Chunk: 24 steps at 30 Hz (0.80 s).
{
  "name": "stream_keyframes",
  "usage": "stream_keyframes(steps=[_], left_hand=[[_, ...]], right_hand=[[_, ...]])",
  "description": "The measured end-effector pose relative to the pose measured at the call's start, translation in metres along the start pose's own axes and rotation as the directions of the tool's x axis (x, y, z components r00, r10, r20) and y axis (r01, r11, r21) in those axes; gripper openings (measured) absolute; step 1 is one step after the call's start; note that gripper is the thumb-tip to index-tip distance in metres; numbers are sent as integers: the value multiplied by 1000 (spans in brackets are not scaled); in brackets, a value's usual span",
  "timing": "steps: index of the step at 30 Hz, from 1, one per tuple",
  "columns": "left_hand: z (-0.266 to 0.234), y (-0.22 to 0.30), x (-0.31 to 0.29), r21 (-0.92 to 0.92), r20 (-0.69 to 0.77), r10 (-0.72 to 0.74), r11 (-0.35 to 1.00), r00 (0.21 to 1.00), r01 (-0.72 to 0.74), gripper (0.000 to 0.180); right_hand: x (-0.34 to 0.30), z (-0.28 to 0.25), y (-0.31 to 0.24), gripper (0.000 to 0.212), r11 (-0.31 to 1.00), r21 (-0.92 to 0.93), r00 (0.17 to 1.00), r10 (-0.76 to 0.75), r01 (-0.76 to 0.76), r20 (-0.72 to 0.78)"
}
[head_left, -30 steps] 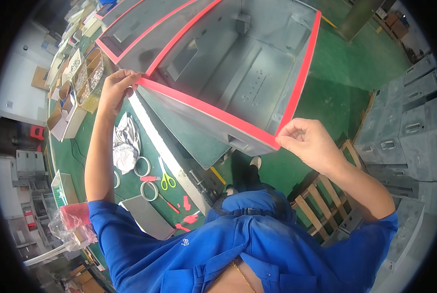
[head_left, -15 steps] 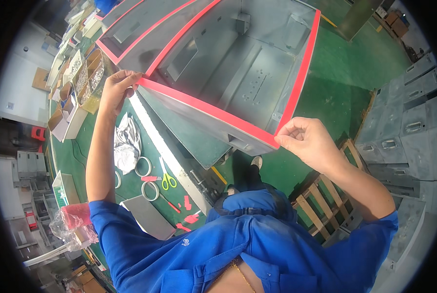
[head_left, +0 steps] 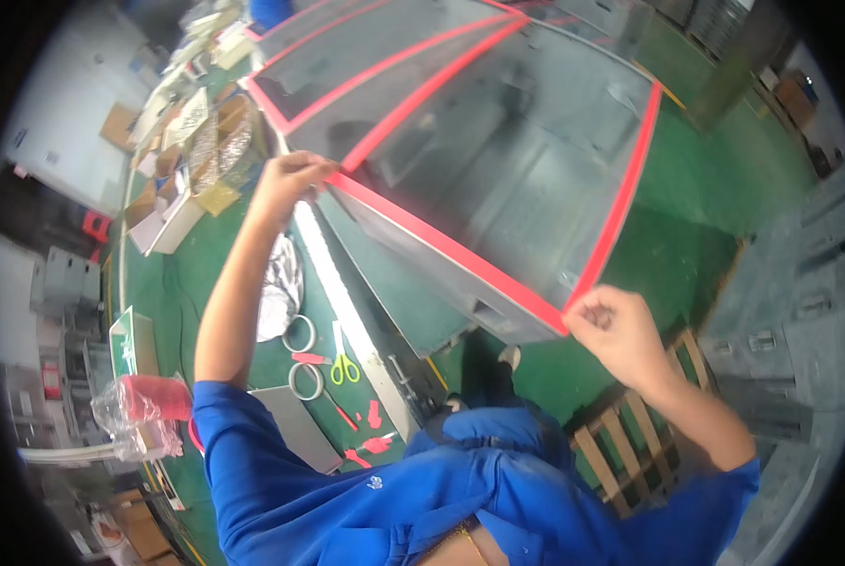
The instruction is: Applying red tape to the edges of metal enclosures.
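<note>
One long green tabletop [head_left: 205, 274] runs outward from and below the left grip [head_left: 295, 186]. The grey cabinet [head_left: 432, 269], open face up, looks stiff and probably heavy and awkward for its bulk; two opposite walls, taken with both hands, seem the sound hold. It lies beyond and between the grips, its near corners at the left grip and the right grip [head_left: 616, 330]. The red tape strip [head_left: 460, 253] on its near rim should be light, thin and limp, likely tacky and easily creased; its ends look best to hold. It spans from one grip to the other: the left pinches its left end, the right its right end with thumb and finger pressed together. Nearer the body than the left grip lie a white cloth [head_left: 279, 288], scissors [head_left: 345, 368] and red scraps [head_left: 375, 445].
</note>
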<state>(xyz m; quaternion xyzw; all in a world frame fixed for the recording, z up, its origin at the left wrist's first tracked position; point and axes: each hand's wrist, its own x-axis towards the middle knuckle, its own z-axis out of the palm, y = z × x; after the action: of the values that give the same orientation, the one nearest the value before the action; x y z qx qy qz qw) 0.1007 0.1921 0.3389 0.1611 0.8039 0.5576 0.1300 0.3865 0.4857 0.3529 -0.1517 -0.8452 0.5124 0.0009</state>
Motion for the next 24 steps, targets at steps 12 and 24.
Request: stream_keyframes(steps=[12,24], left_hand=[[1,1,3,-73,29,-34,997,999,36,11],[2,7,7,29,18,-18,999,1000,17,13]], right_hand=[[-8,9,3,9,998,-33,996,-53,51,-78],[-11,18,25,15,972,204,983,-88,121,-162]])
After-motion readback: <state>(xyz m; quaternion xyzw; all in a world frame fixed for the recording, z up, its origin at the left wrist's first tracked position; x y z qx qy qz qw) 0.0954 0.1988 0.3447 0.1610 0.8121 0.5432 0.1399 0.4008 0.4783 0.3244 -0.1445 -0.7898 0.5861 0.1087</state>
